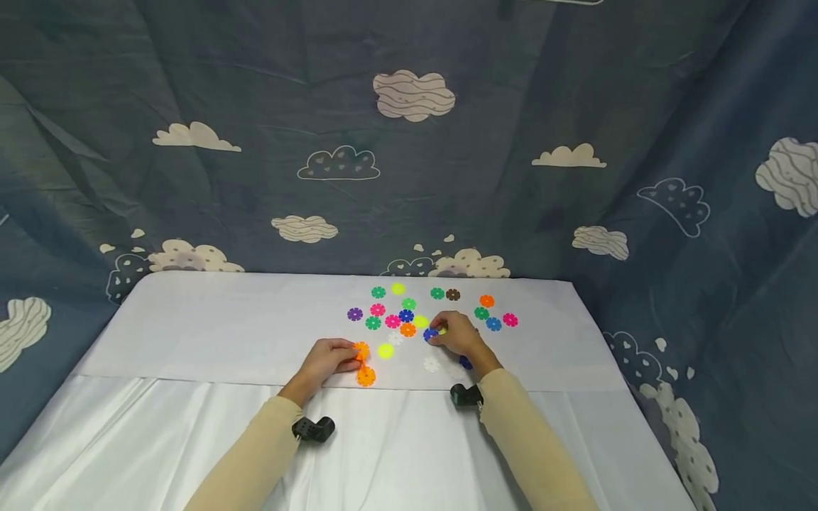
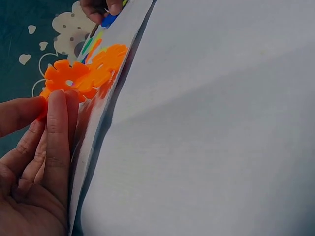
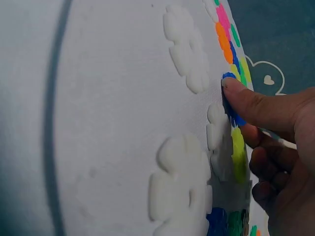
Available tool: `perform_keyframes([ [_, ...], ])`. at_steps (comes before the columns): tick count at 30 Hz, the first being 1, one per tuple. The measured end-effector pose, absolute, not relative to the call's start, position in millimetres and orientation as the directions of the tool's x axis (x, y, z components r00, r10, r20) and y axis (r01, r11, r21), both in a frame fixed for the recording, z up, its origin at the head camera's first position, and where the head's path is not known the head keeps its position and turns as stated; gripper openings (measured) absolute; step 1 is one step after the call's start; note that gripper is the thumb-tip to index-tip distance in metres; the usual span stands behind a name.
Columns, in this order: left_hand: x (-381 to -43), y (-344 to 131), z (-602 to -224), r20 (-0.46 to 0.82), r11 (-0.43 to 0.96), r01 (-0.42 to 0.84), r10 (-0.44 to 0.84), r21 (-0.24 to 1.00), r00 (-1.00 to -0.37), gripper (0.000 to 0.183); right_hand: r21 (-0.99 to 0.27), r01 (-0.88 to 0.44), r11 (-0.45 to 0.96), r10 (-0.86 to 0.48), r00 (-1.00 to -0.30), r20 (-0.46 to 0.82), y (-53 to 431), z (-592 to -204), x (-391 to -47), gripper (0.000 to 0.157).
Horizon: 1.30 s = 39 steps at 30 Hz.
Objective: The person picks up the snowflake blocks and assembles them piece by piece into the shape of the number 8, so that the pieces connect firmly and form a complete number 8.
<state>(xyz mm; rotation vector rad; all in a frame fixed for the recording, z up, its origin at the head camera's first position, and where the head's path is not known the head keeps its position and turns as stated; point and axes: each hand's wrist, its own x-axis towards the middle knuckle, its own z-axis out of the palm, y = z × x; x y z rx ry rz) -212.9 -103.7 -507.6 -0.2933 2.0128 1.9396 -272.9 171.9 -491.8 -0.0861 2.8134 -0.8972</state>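
Observation:
My left hand [image 1: 324, 365] pinches a piece of joined orange notched plastic discs [image 1: 366, 376] between thumb and fingers. In the left wrist view these orange discs [image 2: 64, 76] interlock at an angle, flower-like in outline. My right hand [image 1: 461, 335] holds a dark blue notched disc [image 1: 430, 334] by its edge. Seen from the right wrist, the thumb presses on the blue disc [image 3: 237, 119], covering part of it. Close by that hand lie a yellow disc [image 3: 238, 155] and several white discs [image 3: 184, 49].
Loose discs in many colours are spread over the white table [image 1: 224, 326], among them a purple disc [image 1: 354, 314], a brown disc [image 1: 453, 294] and a pink disc [image 1: 510, 320]. A dark cloud-patterned curtain [image 1: 447, 184] hangs behind the table's far edge.

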Motion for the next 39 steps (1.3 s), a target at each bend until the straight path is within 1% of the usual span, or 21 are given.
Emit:
perform_keyframes([
  [5,-213.9,-102.9,-506.8,-0.377,0.07,-0.372,0.084,0.925,-0.922,0.027,-0.623,-0.063,0.78,-0.153,-0.984,-0.091,171.0,-491.9,-270.0,0.024],
  [9,-214.1,-103.9,-507.6,-0.388,0.094,-0.38,0.08,0.92,-0.918,0.028,-0.704,-0.099,0.704,-0.198,-0.978,-0.06,167.8,-495.2,-266.5,0.021],
  [13,-214.6,-104.3,-509.1,-0.397,0.093,-0.39,0.072,0.916,-0.915,0.027,-0.812,-0.103,0.574,-0.25,-0.967,-0.054,161.1,-496.4,-264.7,0.017],
  [18,-213.4,-103.5,-508.1,-0.394,0.077,-0.389,0.079,0.918,-0.916,0.03,-0.907,-0.058,0.417,-0.318,-0.944,-0.086,148.1,-495.1,-263.4,0.012],
  [22,-211.6,-104.0,-507.0,-0.391,0.075,-0.385,0.087,0.92,-0.916,0.031,-0.939,-0.051,0.339,-0.373,-0.924,-0.084,132.3,-496.1,-262.9,0.012],
  [30,-213.6,-109.4,-505.7,-0.379,0.061,-0.374,0.103,0.925,-0.92,0.029,-0.948,-0.128,0.29,-0.452,-0.892,-0.017,100.7,-500.4,-265.6,0.012],
  [34,-216.9,-107.6,-507.3,-0.377,0.051,-0.374,0.099,0.926,-0.921,0.027,-0.963,-0.101,0.251,-0.461,-0.887,-0.027,94.5,-496.5,-264.6,0.014],
  [37,-217.0,-106.7,-507.9,-0.379,0.043,-0.376,0.098,0.926,-0.92,0.026,-0.965,-0.063,0.255,-0.451,-0.891,-0.061,91.6,-496.9,-264.9,0.016],
  [39,-217.6,-105.5,-507.9,-0.374,0.04,-0.372,0.105,0.927,-0.921,0.026,-0.965,-0.069,0.252,-0.45,-0.892,-0.054,91.4,-497.1,-264.6,0.017],
])
